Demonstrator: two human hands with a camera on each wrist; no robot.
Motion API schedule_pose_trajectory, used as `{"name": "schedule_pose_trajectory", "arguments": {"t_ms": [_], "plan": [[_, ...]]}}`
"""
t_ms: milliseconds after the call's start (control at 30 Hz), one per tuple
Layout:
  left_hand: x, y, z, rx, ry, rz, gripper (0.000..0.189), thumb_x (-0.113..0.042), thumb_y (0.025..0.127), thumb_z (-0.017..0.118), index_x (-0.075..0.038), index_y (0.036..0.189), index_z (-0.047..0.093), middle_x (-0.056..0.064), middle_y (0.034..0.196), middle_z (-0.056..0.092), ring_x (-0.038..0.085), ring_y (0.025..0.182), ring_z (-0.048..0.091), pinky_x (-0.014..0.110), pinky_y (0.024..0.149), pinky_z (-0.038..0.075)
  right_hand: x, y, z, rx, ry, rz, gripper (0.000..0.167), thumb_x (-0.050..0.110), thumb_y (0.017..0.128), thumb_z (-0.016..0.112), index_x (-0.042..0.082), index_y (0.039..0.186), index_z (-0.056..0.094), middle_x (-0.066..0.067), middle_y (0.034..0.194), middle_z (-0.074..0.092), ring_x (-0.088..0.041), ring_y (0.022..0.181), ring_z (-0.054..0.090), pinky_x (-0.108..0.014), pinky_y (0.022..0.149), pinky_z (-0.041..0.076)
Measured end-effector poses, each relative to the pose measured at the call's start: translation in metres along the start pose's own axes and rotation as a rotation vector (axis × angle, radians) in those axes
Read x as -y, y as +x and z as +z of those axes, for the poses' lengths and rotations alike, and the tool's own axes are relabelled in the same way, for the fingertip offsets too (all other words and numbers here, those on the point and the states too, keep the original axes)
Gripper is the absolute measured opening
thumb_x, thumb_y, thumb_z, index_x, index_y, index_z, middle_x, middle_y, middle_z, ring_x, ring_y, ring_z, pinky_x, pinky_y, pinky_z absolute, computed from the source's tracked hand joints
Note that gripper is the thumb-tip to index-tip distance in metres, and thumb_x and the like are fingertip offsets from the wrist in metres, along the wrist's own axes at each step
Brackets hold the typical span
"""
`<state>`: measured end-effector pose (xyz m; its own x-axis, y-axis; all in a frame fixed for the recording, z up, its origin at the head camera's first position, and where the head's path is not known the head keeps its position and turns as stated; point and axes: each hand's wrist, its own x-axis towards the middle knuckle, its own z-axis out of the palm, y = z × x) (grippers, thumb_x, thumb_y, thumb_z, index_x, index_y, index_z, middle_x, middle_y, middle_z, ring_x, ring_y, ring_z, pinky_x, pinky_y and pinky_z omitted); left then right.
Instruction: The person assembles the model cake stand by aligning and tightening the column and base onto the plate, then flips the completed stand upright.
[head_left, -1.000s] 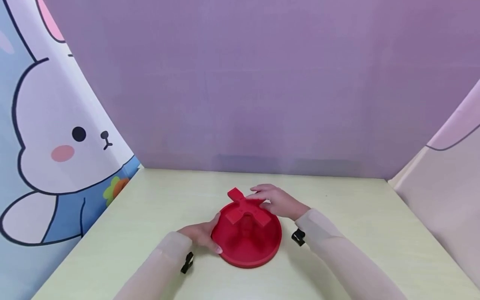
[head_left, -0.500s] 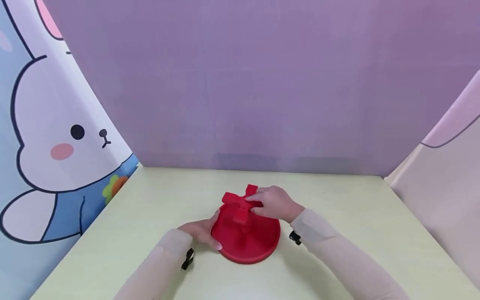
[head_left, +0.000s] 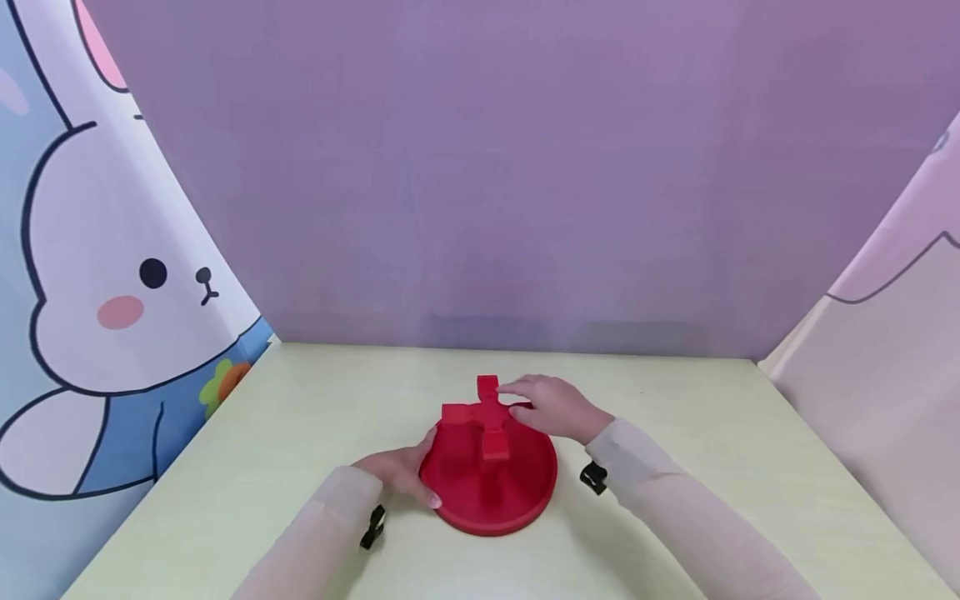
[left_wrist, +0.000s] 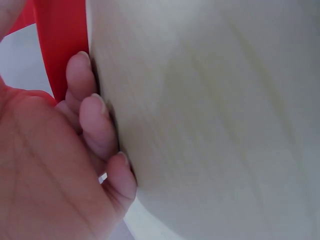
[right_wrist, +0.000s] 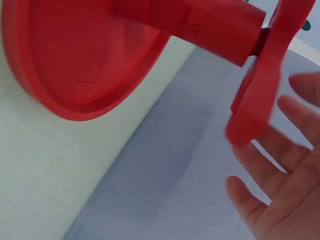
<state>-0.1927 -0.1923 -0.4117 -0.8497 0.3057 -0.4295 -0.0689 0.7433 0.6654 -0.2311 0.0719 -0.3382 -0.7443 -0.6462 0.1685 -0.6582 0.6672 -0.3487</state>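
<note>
A red round dish-like base (head_left: pixel 459 487) with a raised rim lies on the table in the head view. From its middle rises a red post (right_wrist: pixel 200 27), topped by a red cross-shaped piece (head_left: pixel 487 415) with broad arms. My left hand (head_left: pixel 401 472) grips the base's left side, thumb and forefinger spread along the rim. In the left wrist view its other fingers (left_wrist: pixel 100 125) lie curled by the rim. My right hand (head_left: pixel 558 407) is at the cross's right side, its loosely extended fingers (right_wrist: pixel 257 167) at one arm's end, not wrapped around it. That hand hides part of the cross.
The pale table (head_left: pixel 675 433) extends around the base. A purple panel (head_left: pixel 525 167) stands along its back edge. Printed rabbit cloth (head_left: pixel 97 250) hangs at the left, and a pale panel (head_left: pixel 900 375) at the right. Small black clips (head_left: pixel 372 527) hang at the sleeves.
The cross on the post has turned, counterclockwise over the last half second. The right hand's fingers have spread and shifted slightly at the cross. The left hand stays at the base's rim.
</note>
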Motion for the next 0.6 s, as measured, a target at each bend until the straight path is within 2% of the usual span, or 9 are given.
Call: {"name": "schedule_pose_trajectory", "arguments": {"t_ms": [133, 233, 267, 333, 467, 533, 600], "plan": [[0.0007, -0.0007, 0.0002, -0.004, 0.006, -0.008, 0.119, -0.028, 0.068, 0.087, -0.01, 0.155, 0.007, 0.01, 0.146, 0.035, 0.034, 0.131, 0.032, 0.049, 0.09, 0.048, 0.0014, -0.0034, 0.0006, 0.091, 0.068, 0.075, 0.036, 0.013, 0.09, 0.065, 0.007, 0.125, 0.064, -0.005, 0.109, 0.067, -0.012, 0.075, 0.058, -0.024, 0.062, 0.049], [0.0002, -0.0015, -0.0004, -0.003, 0.0, -0.007, 0.119, -0.028, 0.068, 0.087, -0.009, 0.154, 0.007, 0.011, 0.145, 0.036, 0.034, 0.13, 0.033, 0.049, 0.092, 0.047, 0.0056, -0.0065, -0.0019, 0.089, 0.093, 0.079, 0.034, 0.012, 0.09, 0.064, 0.007, 0.123, 0.065, -0.003, 0.09, 0.068, -0.007, 0.059, 0.05, -0.021, 0.054, 0.043], [0.0, -0.0018, -0.0007, -0.004, 0.002, -0.01, 0.119, -0.028, 0.068, 0.087, -0.008, 0.154, 0.007, 0.011, 0.145, 0.036, 0.034, 0.13, 0.034, 0.049, 0.092, 0.047, 0.007, -0.0071, -0.0028, 0.07, 0.091, 0.071, 0.032, 0.011, 0.09, 0.064, 0.007, 0.122, 0.066, -0.002, 0.086, 0.068, -0.007, 0.058, 0.05, -0.021, 0.053, 0.042], [-0.0006, -0.0025, -0.0012, -0.003, 0.001, -0.015, 0.119, -0.028, 0.068, 0.087, -0.009, 0.154, 0.007, 0.011, 0.146, 0.036, 0.034, 0.131, 0.033, 0.049, 0.093, 0.046, 0.0085, -0.0076, -0.0038, 0.02, 0.057, 0.05, 0.03, 0.008, 0.089, 0.064, 0.008, 0.119, 0.068, -0.002, 0.086, 0.067, -0.009, 0.06, 0.052, -0.022, 0.053, 0.044], [-0.0012, -0.0031, -0.0016, -0.002, 0.014, -0.019, 0.119, -0.029, 0.069, 0.086, -0.009, 0.155, 0.007, 0.011, 0.148, 0.033, 0.034, 0.133, 0.031, 0.05, 0.093, 0.046, 0.0093, -0.007, -0.0026, -0.049, -0.017, 0.023, 0.031, 0.007, 0.086, 0.068, 0.008, 0.117, 0.069, -0.006, 0.107, 0.064, -0.019, 0.091, 0.06, -0.03, 0.068, 0.054], [-0.0013, -0.0031, -0.0014, -0.003, -0.003, -0.022, 0.119, -0.028, 0.068, 0.087, -0.01, 0.155, 0.007, 0.011, 0.147, 0.034, 0.035, 0.132, 0.031, 0.049, 0.092, 0.047, 0.0086, -0.0066, 0.0, -0.024, -0.016, 0.036, 0.032, 0.01, 0.086, 0.069, 0.008, 0.119, 0.068, -0.008, 0.111, 0.063, -0.022, 0.097, 0.06, -0.031, 0.071, 0.054], [-0.0014, -0.0032, -0.0011, -0.003, -0.014, -0.021, 0.119, -0.027, 0.068, 0.087, -0.01, 0.155, 0.007, 0.011, 0.146, 0.034, 0.035, 0.131, 0.032, 0.049, 0.09, 0.048, 0.0089, -0.0066, 0.0023, 0.009, 0.017, 0.056, 0.031, 0.011, 0.087, 0.068, 0.007, 0.118, 0.068, -0.007, 0.108, 0.065, -0.019, 0.09, 0.061, -0.028, 0.068, 0.053]]}}
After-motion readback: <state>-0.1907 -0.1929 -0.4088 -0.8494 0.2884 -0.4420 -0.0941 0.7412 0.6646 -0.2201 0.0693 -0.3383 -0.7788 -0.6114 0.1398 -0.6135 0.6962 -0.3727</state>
